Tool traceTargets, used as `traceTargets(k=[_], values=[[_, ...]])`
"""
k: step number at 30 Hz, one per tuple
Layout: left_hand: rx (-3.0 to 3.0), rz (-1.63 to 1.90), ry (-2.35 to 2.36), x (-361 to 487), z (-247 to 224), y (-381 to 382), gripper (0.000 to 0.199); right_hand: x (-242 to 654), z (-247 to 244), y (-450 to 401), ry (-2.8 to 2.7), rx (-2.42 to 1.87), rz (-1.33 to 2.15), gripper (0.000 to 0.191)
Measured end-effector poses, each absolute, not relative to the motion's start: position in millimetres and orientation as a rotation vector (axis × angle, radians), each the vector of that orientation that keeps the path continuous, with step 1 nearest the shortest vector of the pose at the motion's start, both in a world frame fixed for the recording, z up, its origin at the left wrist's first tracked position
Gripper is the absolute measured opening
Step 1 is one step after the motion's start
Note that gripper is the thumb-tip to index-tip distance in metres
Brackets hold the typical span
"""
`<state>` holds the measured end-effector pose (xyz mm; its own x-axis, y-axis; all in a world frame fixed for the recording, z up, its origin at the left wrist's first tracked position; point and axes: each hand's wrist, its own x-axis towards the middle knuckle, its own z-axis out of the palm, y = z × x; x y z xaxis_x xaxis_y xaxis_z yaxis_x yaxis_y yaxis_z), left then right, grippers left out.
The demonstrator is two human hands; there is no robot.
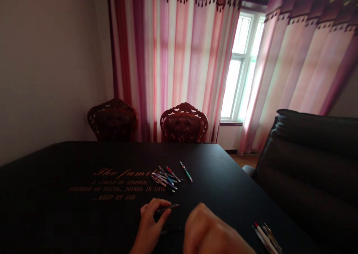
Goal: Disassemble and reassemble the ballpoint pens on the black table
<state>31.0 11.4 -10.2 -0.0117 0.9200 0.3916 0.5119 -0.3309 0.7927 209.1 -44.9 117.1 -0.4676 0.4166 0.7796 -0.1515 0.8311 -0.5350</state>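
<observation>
My left hand [151, 222] pinches a dark pen [175, 206] between thumb and fingers, just above the black table, its tip pointing right. A faint dark slim shape [172, 231] lies below it; I cannot make out what it is. Beside it on the right, my right hand [208, 228] is curled like a fist and blurred. Its fingertips, and anything in them, are hidden. Beyond both hands lies a loose pile of several patterned pens [165, 181], with a green pen [186, 171] apart on its right.
Near the right front edge of the black table [218, 194] lies another group of pens [265, 237], one with a red end. A black padded chair [313, 164] stands close on the right. Two carved wooden chairs [184, 125] stand behind the far edge, before striped curtains [179, 60].
</observation>
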Motion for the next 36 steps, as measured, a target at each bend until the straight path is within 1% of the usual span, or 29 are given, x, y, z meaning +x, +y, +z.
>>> traceTargets(k=[1,3,4,7,10,12,14,16,20,23,26,29,33,36], values=[[1.847,1.302,1.471,31.4,-9.7,10.9,0.014,211.6,108.6,-43.2,-1.914,-0.361,0.618,0.012],[1.846,1.3,1.445,31.7,-8.4,10.0,0.015,216.0,84.8,-32.9,-1.82,-0.783,0.448,0.014],[1.847,1.295,1.437,31.8,-7.9,9.7,0.016,217.8,70.6,-25.2,-1.829,-0.918,0.419,0.017],[1.857,1.259,1.435,31.8,-7.3,8.8,0.019,221.2,30.0,-2.2,-1.781,-1.098,0.595,0.022],[1.892,1.202,1.426,32.6,-8.9,7.7,0.019,221.7,6.6,9.6,-1.712,-1.149,0.808,0.018],[1.911,1.163,1.43,33.4,-10.1,7.2,0.018,222.7,0.4,12.6,-1.681,-1.162,0.9,0.012],[1.931,1.127,1.454,33.3,-9.0,7.2,0.017,226.9,-2.9,15.8,-1.639,-1.171,0.949,0.012],[2.012,1.063,1.476,31.0,-4.1,7.5,0.021,235.4,-6.1,21.2,-1.584,-1.177,0.953,0.014],[2.327,0.807,1.446,21.5,13.8,6.3,0.012,259.3,-12.2,35.6,-1.477,-1.195,0.887,0.02],[2.474,0.658,1.389,16.5,23.3,3.9,0.016,272.5,-13.6,42.7,-1.429,-1.198,0.868,0.022],[2.552,0.586,1.292,15.5,23.5,3.9,0.016,278.1,-12.7,45.0,-1.4,-1.184,0.881,0.022],[2.567,0.645,1.279,13.8,17.4,8.6,0.014,278.6,-11.2,43.7,-1.371,-1.169,0.893,0.023],[2.472,0.836,1.454,8.7,10.0,16.7,0.009,274.9,-8.2,38.5,-1.367,-1.165,0.922,0.025],[2.447,0.889,1.478,7.6,9.7,17.5,0.009,271.1,-5.6,34.2,-1.393,-1.164,0.931,0.027]])
